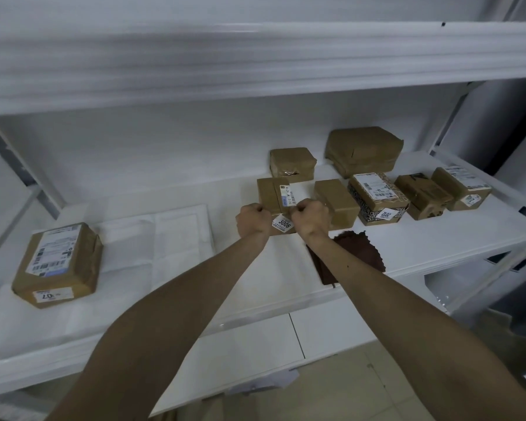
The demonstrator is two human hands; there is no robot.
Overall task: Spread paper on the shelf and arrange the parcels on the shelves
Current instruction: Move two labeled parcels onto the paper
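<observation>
Now both your hands are on the 3006 parcel (274,194), which sits mid-shelf on the paper (152,238). Your left hand (253,220) is at its near left corner and your right hand (311,216) at its near right corner. The fingers of each are curled tight together and clamped on the parcel's near edge. Its white 3006 tag shows between your wrists.

The paper lies flat over the left and middle of the shelf (438,238). On its far left end is the 07 parcel (58,262), well apart from your hands.

Just right of your right hand stands a plain parcel (336,202). Next in the row come a patterned box (377,194), a taped parcel (422,196) and a labelled parcel (460,186). Behind, near the back wall, are a small parcel (292,164) and a big parcel (363,150). A brown cloth (359,256) lies near the front edge, partly under your right forearm.
</observation>
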